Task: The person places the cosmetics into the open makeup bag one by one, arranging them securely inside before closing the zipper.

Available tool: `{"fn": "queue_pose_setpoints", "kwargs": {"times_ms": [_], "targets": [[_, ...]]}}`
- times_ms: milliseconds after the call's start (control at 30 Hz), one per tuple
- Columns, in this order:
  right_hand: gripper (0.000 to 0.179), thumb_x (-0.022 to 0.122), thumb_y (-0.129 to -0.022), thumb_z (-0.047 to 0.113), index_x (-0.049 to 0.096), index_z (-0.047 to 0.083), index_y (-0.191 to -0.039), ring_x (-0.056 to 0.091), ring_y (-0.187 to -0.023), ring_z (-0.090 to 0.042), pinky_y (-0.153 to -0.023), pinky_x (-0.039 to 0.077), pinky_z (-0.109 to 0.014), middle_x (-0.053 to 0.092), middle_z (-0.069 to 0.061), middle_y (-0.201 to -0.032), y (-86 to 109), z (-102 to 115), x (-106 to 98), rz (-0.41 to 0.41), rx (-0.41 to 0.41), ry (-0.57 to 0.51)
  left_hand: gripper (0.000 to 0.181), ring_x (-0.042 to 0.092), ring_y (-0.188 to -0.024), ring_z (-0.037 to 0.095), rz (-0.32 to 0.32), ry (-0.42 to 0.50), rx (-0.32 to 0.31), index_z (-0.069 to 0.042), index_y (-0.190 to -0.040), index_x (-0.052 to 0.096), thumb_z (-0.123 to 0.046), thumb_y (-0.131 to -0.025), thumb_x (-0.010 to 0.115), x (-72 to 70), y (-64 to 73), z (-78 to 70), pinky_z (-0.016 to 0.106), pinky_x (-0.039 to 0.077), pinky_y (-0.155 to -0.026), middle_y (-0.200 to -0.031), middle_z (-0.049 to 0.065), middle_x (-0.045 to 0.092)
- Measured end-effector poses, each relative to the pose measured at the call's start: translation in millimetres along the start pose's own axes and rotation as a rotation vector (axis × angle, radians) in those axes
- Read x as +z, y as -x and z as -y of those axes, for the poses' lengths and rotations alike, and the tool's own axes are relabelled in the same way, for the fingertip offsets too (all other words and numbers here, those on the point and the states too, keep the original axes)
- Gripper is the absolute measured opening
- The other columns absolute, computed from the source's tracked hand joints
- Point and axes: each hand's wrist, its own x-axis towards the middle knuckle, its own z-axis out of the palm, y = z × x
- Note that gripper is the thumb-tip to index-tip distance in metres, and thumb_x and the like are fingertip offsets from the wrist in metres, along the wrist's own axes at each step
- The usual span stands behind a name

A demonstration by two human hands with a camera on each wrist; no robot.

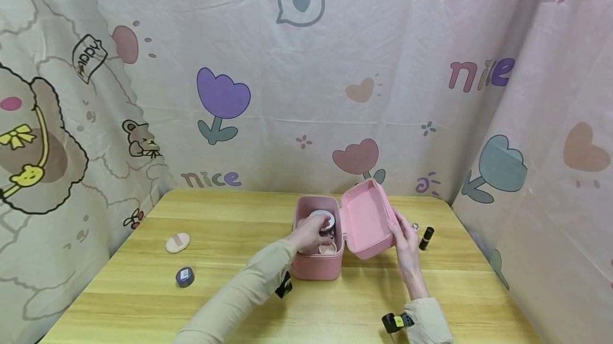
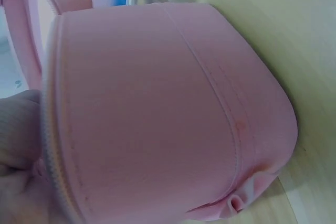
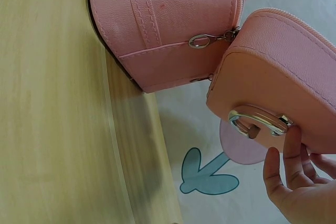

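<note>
A pink zippered case (image 1: 317,268) stands on the table with its hinged lid (image 1: 367,216) swung out to the right. My left hand (image 1: 306,235) reaches over the rim into the case, its fingers at a round, white-topped container (image 1: 322,215). Whether they grip this container is hidden. Another small pale round item (image 1: 328,248) lies inside, near the thumb. In the left wrist view, the case wall (image 2: 142,103) covers most of the picture. My right hand (image 1: 406,243) holds the lid by its edge, with fingers beside the metal-ended handle (image 3: 260,119) in the right wrist view.
A black tube (image 1: 426,238) with a light band stands right of the lid, near a small shiny round thing (image 1: 415,226). On the left lie a pale powder puff (image 1: 177,243) and a dark purple jar (image 1: 184,277). A patterned curtain (image 1: 297,78) hangs behind the table.
</note>
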Motion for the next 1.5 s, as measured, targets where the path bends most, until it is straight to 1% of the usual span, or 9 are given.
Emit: {"fn": "queue_pose_setpoints", "kwargs": {"times_ms": [133,267,500,733,900,1000,1100,1333,1500], "targets": [[0.051,0.045,-0.106,0.018,0.038,-0.002,-0.153,0.057,-0.113,0.004,-0.094,0.048,-0.007,0.044,-0.019,-0.151,0.3,1.0,0.2,-0.001,0.003,-0.003,0.054,0.065,-0.117,0.034,-0.080,0.078,0.074,0.004,-0.131,0.056,-0.012,-0.086,0.079,-2.8,5.1,1.8,0.048,0.051,-0.104,-0.121,0.020,0.071],[0.050,0.046,-0.106,0.018,0.040,0.000,-0.152,0.058,-0.113,0.003,-0.094,0.049,-0.008,0.045,-0.017,-0.149,0.8,1.4,0.4,-0.005,0.005,-0.006,0.047,0.065,-0.111,0.040,-0.186,0.265,0.141,0.011,-0.127,0.055,-0.005,-0.088,0.075,-5.0,12.1,8.5,0.052,0.054,-0.100,-0.116,0.026,0.067],[0.050,0.046,-0.106,0.018,0.039,-0.001,-0.152,0.057,-0.113,0.004,-0.095,0.048,-0.007,0.045,-0.018,-0.150,1.1,1.3,0.8,-0.004,0.001,-0.010,0.041,0.063,-0.112,0.044,-0.355,0.535,0.089,0.012,-0.127,0.056,-0.003,-0.092,0.069,-18.7,31.0,27.8,0.053,0.052,-0.104,-0.117,0.030,0.065],[0.050,0.045,-0.106,0.018,0.038,-0.001,-0.152,0.057,-0.112,0.004,-0.093,0.049,-0.008,0.045,-0.020,-0.150,1.6,1.1,-0.3,-0.007,0.005,-0.004,0.045,0.064,-0.111,0.036,-0.526,0.570,-0.021,0.010,-0.131,0.056,-0.005,-0.091,0.071,-36.6,60.9,61.1,0.044,0.053,-0.104,-0.118,0.027,0.065],[0.051,0.045,-0.106,0.018,0.038,-0.002,-0.153,0.057,-0.112,0.004,-0.093,0.049,-0.008,0.044,-0.021,-0.151,1.6,1.3,-0.3,-0.001,0.002,-0.006,0.049,0.059,-0.110,0.034,-0.592,0.440,-0.107,0.007,-0.134,0.055,-0.013,-0.092,0.071,-48.2,90.0,95.3,0.041,0.051,-0.103,-0.120,0.023,0.064],[0.050,0.045,-0.106,0.018,0.038,-0.001,-0.152,0.058,-0.112,0.004,-0.094,0.049,-0.008,0.044,-0.019,-0.150,1.5,1.1,0.2,-0.001,0.003,-0.009,0.051,0.055,-0.108,0.028,-0.586,0.331,-0.146,0.003,-0.134,0.056,-0.019,-0.092,0.073,-57.0,110.1,115.1,0.037,0.046,-0.099,-0.121,0.020,0.063],[0.050,0.045,-0.106,0.018,0.039,-0.001,-0.152,0.058,-0.112,0.003,-0.094,0.049,-0.008,0.045,-0.018,-0.149,1.8,0.8,0.4,-0.003,0.004,-0.008,0.052,0.053,-0.107,0.025,-0.524,0.268,-0.154,-0.001,-0.134,0.057,-0.024,-0.091,0.074,-67.1,132.0,133.0,0.037,0.042,-0.097,-0.120,0.016,0.063],[0.050,0.045,-0.106,0.018,0.039,0.000,-0.152,0.058,-0.112,0.004,-0.094,0.049,-0.008,0.045,-0.019,-0.150,1.4,0.2,0.6,0.005,-0.001,-0.007,0.051,0.055,-0.112,0.029,-0.374,0.215,-0.143,-0.004,-0.133,0.058,-0.024,-0.090,0.076,-88.5,180.3,167.5,0.048,0.047,-0.095,-0.122,0.015,0.062],[0.049,0.046,-0.106,0.019,0.041,0.000,-0.152,0.058,-0.112,0.003,-0.094,0.049,-0.009,0.051,-0.008,-0.143,1.3,-0.4,0.2,-0.012,0.007,-0.009,0.059,0.045,-0.123,0.037,-0.260,0.245,-0.215,-0.005,-0.139,0.053,-0.025,-0.089,0.077,-97.1,203.5,184.4,0.054,0.047,-0.094,-0.133,0.019,0.052]]}}
